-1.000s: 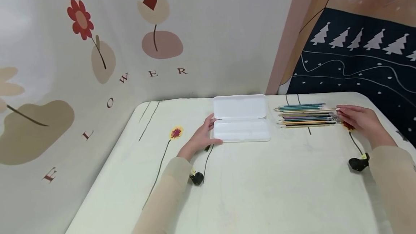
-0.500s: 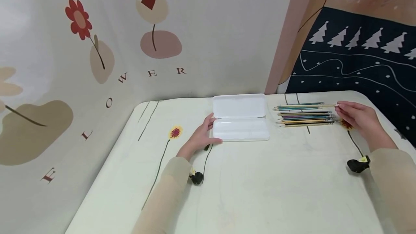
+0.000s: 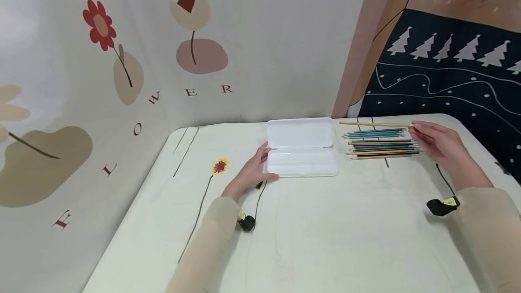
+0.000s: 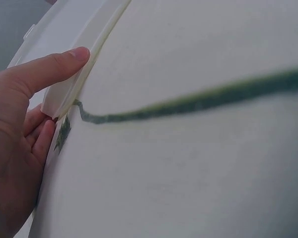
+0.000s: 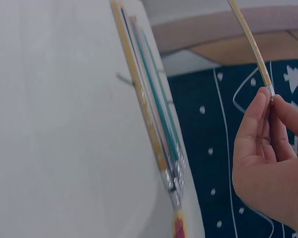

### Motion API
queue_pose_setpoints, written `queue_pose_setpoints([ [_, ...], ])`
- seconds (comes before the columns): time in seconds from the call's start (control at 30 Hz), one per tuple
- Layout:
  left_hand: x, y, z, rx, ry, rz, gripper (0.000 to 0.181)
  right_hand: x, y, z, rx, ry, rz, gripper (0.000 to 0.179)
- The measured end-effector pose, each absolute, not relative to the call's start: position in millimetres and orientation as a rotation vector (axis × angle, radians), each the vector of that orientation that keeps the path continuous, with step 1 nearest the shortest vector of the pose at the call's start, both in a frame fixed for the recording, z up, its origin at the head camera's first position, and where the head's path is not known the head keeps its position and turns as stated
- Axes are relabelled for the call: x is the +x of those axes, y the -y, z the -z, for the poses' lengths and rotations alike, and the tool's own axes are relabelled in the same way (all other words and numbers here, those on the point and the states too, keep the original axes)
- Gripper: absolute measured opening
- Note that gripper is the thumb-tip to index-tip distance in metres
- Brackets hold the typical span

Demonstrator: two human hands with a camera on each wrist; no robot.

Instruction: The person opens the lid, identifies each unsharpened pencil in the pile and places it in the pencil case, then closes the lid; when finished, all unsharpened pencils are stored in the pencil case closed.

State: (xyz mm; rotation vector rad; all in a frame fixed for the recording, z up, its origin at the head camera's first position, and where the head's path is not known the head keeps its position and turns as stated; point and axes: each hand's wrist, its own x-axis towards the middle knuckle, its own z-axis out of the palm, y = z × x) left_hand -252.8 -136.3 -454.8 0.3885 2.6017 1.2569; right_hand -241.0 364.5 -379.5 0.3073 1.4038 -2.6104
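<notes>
Head view. We record one white hinged case [image 3: 301, 162], lying open on the pale tablecloth [image 3: 305, 234], its lid on the far side. Left hand [image 3: 251, 172]: clamped on the case's left end, thumb at the near corner. Right hand [image 3: 438, 144]: fingertips together, pinching one yellow pencil [image 3: 372, 124] by its right end. We place that pencil just beyond a row of teal pencils [image 3: 374, 134]; whether it touches the tablecloth, we cannot tell. Nearer the person, we list a row of mixed-colour pencils [image 3: 382, 150]. Both rows lie to the right of the case.

Left wrist view. We see the thumb over the case's rim, fingers curled beneath its corner; a green printed stem [image 4: 188, 103] alongside.

Right wrist view. We note thumb and fingers meeting on the pencil's silver end; navy fabric [image 5: 208, 129] with white motifs behind.
</notes>
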Motion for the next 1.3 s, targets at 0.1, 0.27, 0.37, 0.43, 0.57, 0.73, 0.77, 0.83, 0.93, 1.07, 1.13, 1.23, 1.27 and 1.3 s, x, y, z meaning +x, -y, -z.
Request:
queue_pose_setpoints([
  [0.1,-253,136,455,0.386,-2.603,-1.253,0.115,-242,-357,378,0.282,-1.406,2.614,0.019],
  [0.27,-253,136,455,0.376,-2.598,-1.258,0.112,-241,-345,379,0.192,-1.401,2.611,0.021],
  [0.37,-253,136,455,0.376,-2.596,-1.263,0.11,-241,-338,380,0.17,-1.414,2.59,0.021],
  [0.43,-253,137,456,0.376,-2.599,-1.26,0.11,-242,-333,381,0.178,-1.449,2.564,0.02],
  [0.57,-254,137,457,0.372,-2.605,-1.251,0.11,-244,-322,384,0.216,-1.514,2.506,0.018],
  [0.73,-254,137,458,0.36,-2.604,-1.252,0.11,-247,-306,387,0.233,-1.517,2.447,0.017],
  [0.77,-255,137,458,0.36,-2.603,-1.254,0.11,-247,-303,388,0.22,-1.511,2.441,0.017],
  [0.83,-255,137,458,0.361,-2.604,-1.253,0.11,-248,-297,390,0.182,-1.478,2.443,0.02],
  [0.93,-254,137,457,0.367,-2.603,-1.257,0.11,-249,-288,393,0.104,-1.443,2.442,0.026],
  [1.07,-255,137,457,0.37,-2.598,-1.267,0.109,-250,-277,398,0.026,-1.484,2.4,0.027],
  [1.13,-256,137,457,0.37,-2.599,-1.266,0.109,-251,-272,400,0.008,-1.515,2.378,0.026],
  [1.23,-257,137,458,0.37,-2.602,-1.264,0.11,-255,-263,404,0.003,-1.558,2.345,0.024],
  [1.27,-257,137,457,0.369,-2.604,-1.262,0.11,-256,-260,405,0.015,-1.593,2.322,0.023],
  [1.3,-257,137,457,0.368,-2.606,-1.258,0.11,-257,-257,406,0.023,-1.629,2.299,0.022],
])
